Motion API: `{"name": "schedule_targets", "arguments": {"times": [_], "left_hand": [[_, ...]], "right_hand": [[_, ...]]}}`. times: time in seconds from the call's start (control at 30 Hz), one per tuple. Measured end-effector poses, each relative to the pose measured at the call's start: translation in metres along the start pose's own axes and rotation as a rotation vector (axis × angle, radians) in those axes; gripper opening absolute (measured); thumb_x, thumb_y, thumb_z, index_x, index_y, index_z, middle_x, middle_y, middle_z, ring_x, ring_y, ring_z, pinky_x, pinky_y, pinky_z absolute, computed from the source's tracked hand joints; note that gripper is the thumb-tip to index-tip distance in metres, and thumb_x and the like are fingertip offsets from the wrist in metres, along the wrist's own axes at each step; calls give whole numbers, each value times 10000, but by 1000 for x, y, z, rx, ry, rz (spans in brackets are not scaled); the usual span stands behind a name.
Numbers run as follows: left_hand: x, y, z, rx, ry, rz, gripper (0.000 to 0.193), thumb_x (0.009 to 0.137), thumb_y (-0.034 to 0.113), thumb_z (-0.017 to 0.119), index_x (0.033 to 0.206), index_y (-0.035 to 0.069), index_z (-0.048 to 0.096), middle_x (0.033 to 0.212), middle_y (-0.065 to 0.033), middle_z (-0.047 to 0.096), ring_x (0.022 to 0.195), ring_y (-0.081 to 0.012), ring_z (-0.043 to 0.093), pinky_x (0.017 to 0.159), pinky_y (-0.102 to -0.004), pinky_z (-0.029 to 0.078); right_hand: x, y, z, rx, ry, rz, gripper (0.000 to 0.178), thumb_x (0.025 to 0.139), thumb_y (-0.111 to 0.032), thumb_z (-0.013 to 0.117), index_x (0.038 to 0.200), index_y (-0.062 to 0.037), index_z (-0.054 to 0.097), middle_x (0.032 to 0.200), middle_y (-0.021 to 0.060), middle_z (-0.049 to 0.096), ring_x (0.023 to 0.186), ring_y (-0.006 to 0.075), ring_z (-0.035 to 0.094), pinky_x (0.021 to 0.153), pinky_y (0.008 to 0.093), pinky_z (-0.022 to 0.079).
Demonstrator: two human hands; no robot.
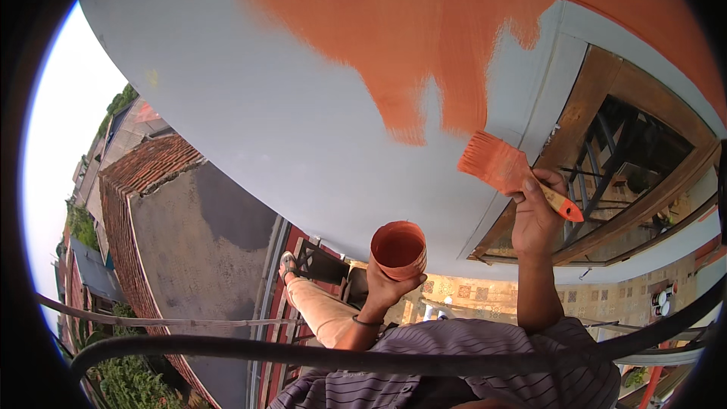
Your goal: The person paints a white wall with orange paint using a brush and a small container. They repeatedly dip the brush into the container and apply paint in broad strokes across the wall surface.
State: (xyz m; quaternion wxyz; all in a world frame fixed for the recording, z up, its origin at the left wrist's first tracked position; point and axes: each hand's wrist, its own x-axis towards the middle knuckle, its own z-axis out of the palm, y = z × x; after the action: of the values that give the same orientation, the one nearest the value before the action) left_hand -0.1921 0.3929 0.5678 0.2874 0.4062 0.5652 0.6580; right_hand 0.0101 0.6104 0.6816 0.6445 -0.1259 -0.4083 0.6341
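Observation:
My left hand is closed around a small round paint cup, smeared with orange on its inside and its rim. In my right hand I grip a wide flat paintbrush, its bristles coated in orange and pointing up to the left. The tail of its wooden handle sticks out past my fingers. Fresh orange paint covers the upper part of the pale wall, ending in ragged streaks just above the bristles. Whether the bristles touch the wall, I cannot tell.
A wooden-framed window with dark bars and reflecting glass lies right of the brush. My leg and sandalled foot stretch out at lower left. A dark curved bar crosses the lower view. Patterned floor tiles and tiled roofs show below.

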Motion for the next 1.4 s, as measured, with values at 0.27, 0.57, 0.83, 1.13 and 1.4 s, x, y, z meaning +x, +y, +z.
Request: {"name": "schedule_targets", "arguments": {"times": [0.27,0.57,0.83,1.13,1.4], "left_hand": [[-1,11,-6,-40,98,68,1000,691,156,1037,1520,31,491,1426,-117,647,1335,-233,630,1129,-407,523],[-11,20,-5,20,69,40,923,682,87,1022,1467,14,541,1355,-118,692,1229,-231,683,1049,-394,568],[-19,19,14,101,40,-38,846,668,85,969,1415,1,583,1256,-74,668,1129,-207,687,1000,-390,597],[-24,13,13,68,45,-48,967,638,2,934,1498,25,493,1342,-81,629,1237,-232,642,1092,-428,545],[-33,12,-3,80,79,-20,1098,658,44,976,1580,39,380,1418,-134,607,1291,-286,636,1144,-468,535]], "right_hand": [[8,3,17,13,-46,-8,232,1030,-81,740,1234,-41,640,1145,95,726,1066,218,725,870,383,612],[-28,-39,-3,61,74,-186,223,1033,-64,735,1233,-22,647,1147,123,740,1026,219,756,813,386,659],[-28,-74,-20,280,218,-308,250,1054,-74,705,1291,-19,647,1195,160,739,1055,237,774,830,407,704],[57,-78,54,-775,-380,-1313,251,900,-97,853,1137,-90,769,1356,177,718,1250,360,730,1019,471,660],[101,-71,86,-1043,-387,-1680,240,887,-154,863,1114,-150,785,1378,94,728,1341,351,695,1115,499,622]]}}
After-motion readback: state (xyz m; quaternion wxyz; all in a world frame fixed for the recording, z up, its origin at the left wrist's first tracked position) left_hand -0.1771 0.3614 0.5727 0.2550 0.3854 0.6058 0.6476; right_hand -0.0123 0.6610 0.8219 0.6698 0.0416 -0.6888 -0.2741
